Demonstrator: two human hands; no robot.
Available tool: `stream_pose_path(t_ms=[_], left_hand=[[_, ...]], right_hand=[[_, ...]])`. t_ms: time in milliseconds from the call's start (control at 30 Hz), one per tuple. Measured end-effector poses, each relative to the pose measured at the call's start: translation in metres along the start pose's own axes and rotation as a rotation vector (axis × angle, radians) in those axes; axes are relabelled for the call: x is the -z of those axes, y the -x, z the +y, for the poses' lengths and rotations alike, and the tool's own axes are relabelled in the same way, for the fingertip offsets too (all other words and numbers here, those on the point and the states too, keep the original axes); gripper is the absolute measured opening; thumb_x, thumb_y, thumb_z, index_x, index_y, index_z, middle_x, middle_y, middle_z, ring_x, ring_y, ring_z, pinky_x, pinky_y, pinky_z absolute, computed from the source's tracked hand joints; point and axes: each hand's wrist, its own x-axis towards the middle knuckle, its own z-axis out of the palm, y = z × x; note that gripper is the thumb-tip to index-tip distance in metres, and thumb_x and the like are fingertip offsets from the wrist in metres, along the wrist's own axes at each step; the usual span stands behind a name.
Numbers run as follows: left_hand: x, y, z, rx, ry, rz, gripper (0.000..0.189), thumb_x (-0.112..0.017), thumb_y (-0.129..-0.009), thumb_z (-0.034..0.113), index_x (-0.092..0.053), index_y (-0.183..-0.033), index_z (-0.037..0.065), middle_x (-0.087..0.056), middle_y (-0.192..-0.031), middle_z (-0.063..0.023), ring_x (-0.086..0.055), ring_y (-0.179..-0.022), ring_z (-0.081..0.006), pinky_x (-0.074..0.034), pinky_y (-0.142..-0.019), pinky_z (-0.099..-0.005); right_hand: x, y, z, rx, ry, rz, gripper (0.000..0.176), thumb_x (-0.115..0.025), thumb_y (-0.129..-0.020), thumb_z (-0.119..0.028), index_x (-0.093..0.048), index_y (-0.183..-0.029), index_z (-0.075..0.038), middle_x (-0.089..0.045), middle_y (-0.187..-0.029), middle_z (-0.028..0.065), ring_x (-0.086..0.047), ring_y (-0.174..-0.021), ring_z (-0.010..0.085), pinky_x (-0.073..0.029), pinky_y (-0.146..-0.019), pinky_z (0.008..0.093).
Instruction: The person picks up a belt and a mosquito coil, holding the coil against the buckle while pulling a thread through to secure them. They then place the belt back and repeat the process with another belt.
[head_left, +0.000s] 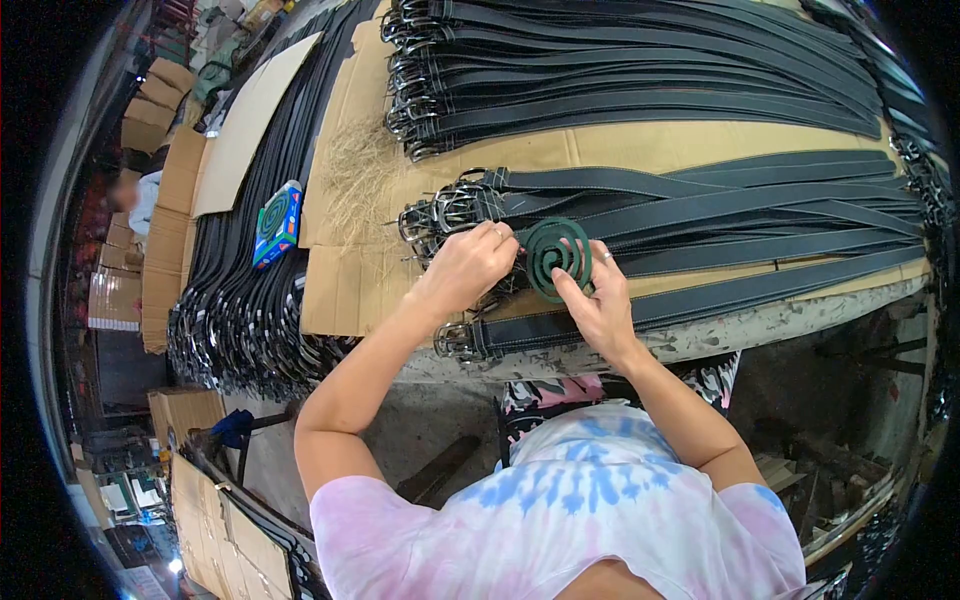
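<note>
Lowest in the frame is the person's own tie-dyed shirt, and both bare arms rise from it toward the middle of the picture. There the hands meet on a dark green mosquito coil, held just above the near edge of the tabletop and over the black belts lying on it.

The right hand pinches the coil's lower right rim, thumb in front and fingers behind. The left hand is curled, its fingertips closed on the coil's left edge.

The coil is a flat, matte spiral of thin rings, apparently two spirals nested together. It is likely very light, stiff and brittle, and would probably snap under any twist or squeeze. The outer ring and the thicker centre look like the safest places to grip, with light pressure and the disc kept flat.

Just below the hands, a single belt with a metal buckle lies along the tabletop's edge. Behind it, more belts are laid in rows on sheets of cardboard.

Left of centre lies a blue mosquito-coil box, with a tuft of dry straw-like fibre beside it. A denser stack of belts fills the top of the frame. At the far left, another person is dimly visible among stacked cartons.
</note>
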Motion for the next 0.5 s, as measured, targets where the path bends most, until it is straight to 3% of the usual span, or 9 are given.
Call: stream_pose_path(t_ms=[500], left_hand=[[-0.0018, 0.0037, 0.0043, 0.063, 0.065, 0.113, 0.013, -0.071, -0.076, 0.002, -0.063, -0.087, 0.003, -0.065, -0.091, -0.0076, -0.066, -0.086, -0.0238, -0.055, -0.073, -0.0337]], right_hand=[[-0.0017, 0.0016, -0.0039, -0.015, 0.019, -0.013, 0.017, -0.064, -0.086, -0.007, -0.067, -0.099, 0.003, -0.060, -0.109, 0.0181, -0.059, -0.099, 0.0323, -0.047, -0.087, 0.0392]])
